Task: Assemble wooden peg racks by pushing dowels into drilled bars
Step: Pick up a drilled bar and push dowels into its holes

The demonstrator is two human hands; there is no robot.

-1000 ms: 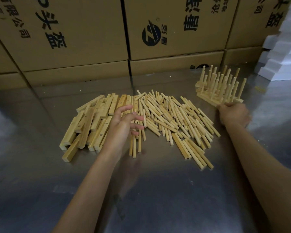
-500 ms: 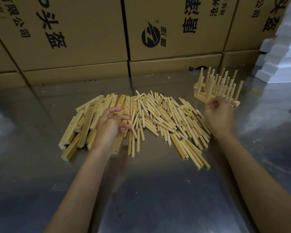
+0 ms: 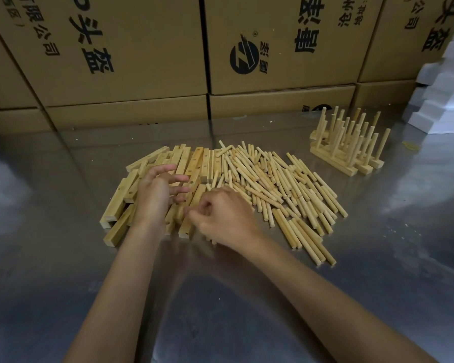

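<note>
A pile of drilled wooden bars (image 3: 194, 163) lies left of centre on the metal table (image 3: 63, 258). Loose dowels (image 3: 286, 184) are heaped just right of it. My left hand (image 3: 157, 195) rests on the bars with its fingers spread and holds nothing. My right hand (image 3: 223, 216) sits where the two piles meet, fingers curled and thumb pinched in. Blurred dowel ends stick out beneath its palm. Several finished racks (image 3: 346, 150) with upright pegs stand at the back right, away from both hands.
Stacked cardboard boxes (image 3: 142, 48) form a wall along the table's far edge. White foam blocks (image 3: 451, 95) are stacked at the far right, behind the racks. Bare metal surface lies in front of the piles, under my forearms.
My right hand has left the finished racks and swept left across the dowels to the near end of the pile. My left hand has shifted slightly left over the bars.
</note>
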